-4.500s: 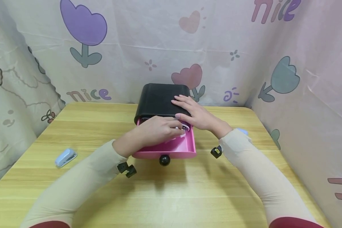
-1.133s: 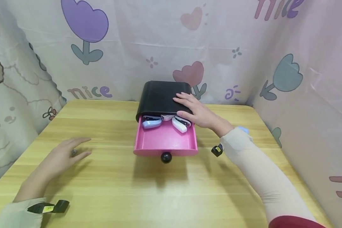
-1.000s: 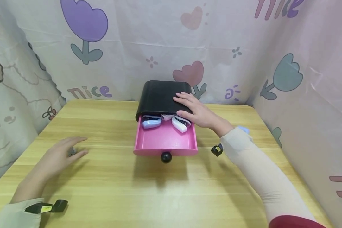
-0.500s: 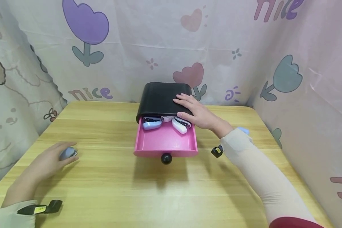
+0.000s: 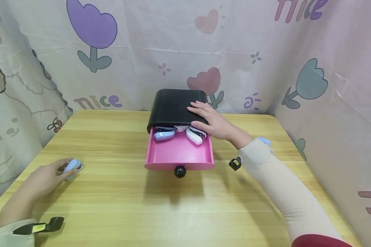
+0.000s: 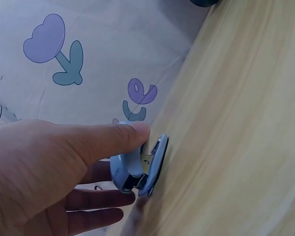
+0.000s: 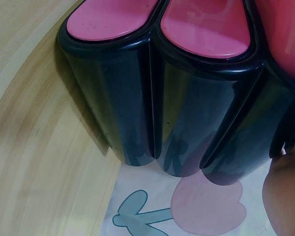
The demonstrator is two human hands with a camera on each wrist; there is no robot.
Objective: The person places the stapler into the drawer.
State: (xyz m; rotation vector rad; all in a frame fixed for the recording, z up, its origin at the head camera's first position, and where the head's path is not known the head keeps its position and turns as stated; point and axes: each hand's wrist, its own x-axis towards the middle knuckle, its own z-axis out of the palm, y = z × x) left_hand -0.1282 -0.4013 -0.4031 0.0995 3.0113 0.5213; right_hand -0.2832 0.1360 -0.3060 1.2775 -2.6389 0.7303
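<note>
At the left of the table, my left hand pinches a light blue stapler between thumb and fingers. In the left wrist view the thumb lies along one side of that stapler and the fingers reach round the other. My right hand rests with fingers spread on top of a black drawer cabinet. Its pink top drawer is pulled out. Inside, towards the back, lie a blue stapler, a white stapler and a pale object partly hidden under the cabinet top.
A round black knob sticks out from the drawer front. Behind the right wrist a light blue object lies on the wooden table, partly covered. A patterned curtain hangs behind the table. Further pink drawer fronts show in the right wrist view.
My left hand has left the drawer, moved left and down to the light blue stapler on the table, and taken hold of it. The right hand has stayed on the cabinet.
</note>
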